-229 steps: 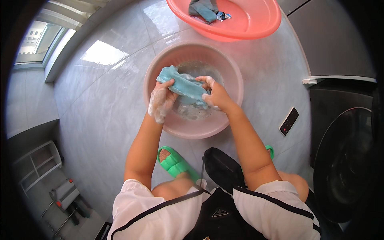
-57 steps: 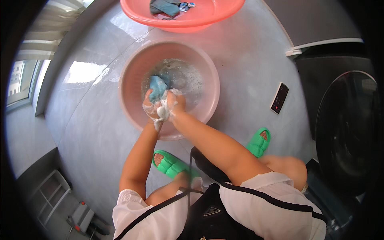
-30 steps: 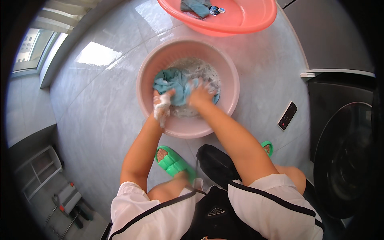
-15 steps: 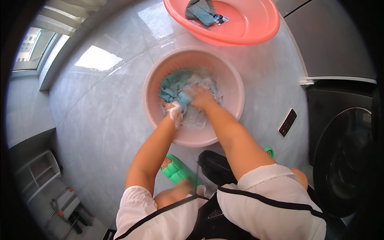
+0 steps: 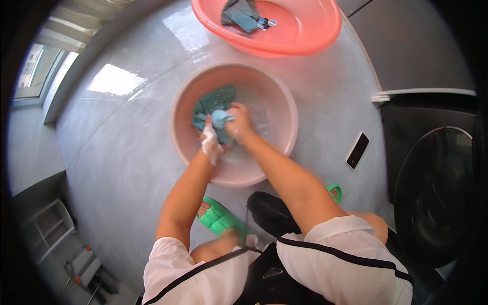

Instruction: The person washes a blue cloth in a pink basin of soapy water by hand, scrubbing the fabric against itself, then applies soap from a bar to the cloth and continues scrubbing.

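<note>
Both hands are working inside the pink basin [image 5: 178, 133], which is holding soapy water. The left hand [image 5: 210, 141], coated in suds, and the right hand [image 5: 239, 123] are each gripping a bunched part of the teal cloth [image 5: 216, 104], pressed together. The rest of the cloth is lying in the water just beyond the fingers. Farther beyond, an orange basin [image 5: 305, 30] is holding dark clothes [image 5: 240, 12]. A phone [image 5: 357, 150] is lying on the floor right of the right forearm.

Home laundry area: front-loading washing machine [image 5: 437, 193], pale tiled floor [image 5: 117, 152], and two pink plastic basins [image 5: 284, 109] holding wet clothes.
</note>
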A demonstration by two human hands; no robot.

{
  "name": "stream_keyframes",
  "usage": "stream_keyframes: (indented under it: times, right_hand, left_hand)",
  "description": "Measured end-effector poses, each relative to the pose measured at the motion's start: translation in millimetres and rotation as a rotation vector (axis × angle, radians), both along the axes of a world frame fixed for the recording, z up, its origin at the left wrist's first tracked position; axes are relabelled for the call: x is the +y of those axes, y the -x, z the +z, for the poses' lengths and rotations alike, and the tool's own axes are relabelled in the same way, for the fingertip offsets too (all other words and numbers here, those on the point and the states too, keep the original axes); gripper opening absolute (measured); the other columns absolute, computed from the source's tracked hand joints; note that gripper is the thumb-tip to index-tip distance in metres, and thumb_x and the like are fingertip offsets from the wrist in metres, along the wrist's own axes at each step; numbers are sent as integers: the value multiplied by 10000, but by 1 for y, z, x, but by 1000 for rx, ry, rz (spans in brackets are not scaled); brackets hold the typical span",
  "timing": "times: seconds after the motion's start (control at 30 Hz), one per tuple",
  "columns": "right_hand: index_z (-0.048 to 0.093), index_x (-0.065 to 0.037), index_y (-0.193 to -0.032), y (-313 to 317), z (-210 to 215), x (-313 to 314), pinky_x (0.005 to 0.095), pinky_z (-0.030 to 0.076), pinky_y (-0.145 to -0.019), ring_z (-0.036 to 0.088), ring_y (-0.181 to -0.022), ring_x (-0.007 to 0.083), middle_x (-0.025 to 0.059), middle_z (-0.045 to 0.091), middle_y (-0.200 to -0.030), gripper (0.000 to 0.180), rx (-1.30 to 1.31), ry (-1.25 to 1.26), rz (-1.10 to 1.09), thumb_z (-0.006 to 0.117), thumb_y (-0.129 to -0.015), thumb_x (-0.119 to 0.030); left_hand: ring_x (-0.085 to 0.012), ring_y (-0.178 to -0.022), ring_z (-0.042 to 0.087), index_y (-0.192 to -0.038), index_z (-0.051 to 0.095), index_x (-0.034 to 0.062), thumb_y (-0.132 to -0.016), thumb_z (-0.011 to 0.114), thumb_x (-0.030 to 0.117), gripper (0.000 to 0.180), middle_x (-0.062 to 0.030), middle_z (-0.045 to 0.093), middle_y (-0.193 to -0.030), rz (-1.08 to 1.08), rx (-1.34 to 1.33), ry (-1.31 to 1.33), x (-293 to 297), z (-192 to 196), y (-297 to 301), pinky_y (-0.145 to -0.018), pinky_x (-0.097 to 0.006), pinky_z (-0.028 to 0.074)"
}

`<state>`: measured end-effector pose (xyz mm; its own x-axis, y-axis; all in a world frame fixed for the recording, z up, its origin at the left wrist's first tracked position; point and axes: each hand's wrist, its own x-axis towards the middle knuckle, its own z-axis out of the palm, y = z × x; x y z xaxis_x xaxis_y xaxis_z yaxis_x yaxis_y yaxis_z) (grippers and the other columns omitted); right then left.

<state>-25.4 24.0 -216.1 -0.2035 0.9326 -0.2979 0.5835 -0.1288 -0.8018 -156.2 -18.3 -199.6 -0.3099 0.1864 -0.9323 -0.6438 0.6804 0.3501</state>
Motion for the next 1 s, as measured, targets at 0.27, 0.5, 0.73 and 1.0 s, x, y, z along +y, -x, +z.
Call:
stream_keyframes:
  times: [0.27, 0.5, 0.73, 1.0]
  right_hand:
    - [744, -94, -1100, 15, 74, -85, 557, 477, -1209, 576, -1384, 496, 219, 666, -1407, 390, 481, -445, 133, 876, -750, -205]
    - [802, -142, -1135, -18, 27, -32, 531, 582, -1065, 713, -1220, 453, 197, 760, -1277, 442, 366, -231, -32, 890, -764, -367]
    - [610, -162, -1581, -24, 49, 20, 666, 395, -1286, 519, -1574, 378, 129, 601, -1659, 728, -600, 306, 126, 807, -916, -382]
    - [750, -132, -1421, 25, 17, -44, 653, 381, -1247, 506, -1553, 357, 150, 579, -1648, 574, -579, -183, 772, 770, -940, -445]
  left_hand:
    - [-350, -1154, 760, -1423, 686, 108, -1077, 706, 533, 548, -158, 748, -1338, -75, -510, -465, -44, -37, 25, -909, -497, 664]
    - [-333, -1131, 776, -1340, 733, 97, -1084, 688, 480, 463, -154, 765, -1284, -79, -66, -509, -24, -8, -45, -968, -467, 657]
    - [-358, -1273, 712, -1518, 631, 111, -1053, 716, 370, 539, -151, 673, -1521, 83, 19, -119, -21, -5, 47, -1055, -535, 534]
    - [-368, -1384, 673, -1596, 561, 142, -1126, 651, 489, 591, -97, 662, -1576, 121, -211, -245, -37, -50, 89, -1152, -615, 490]
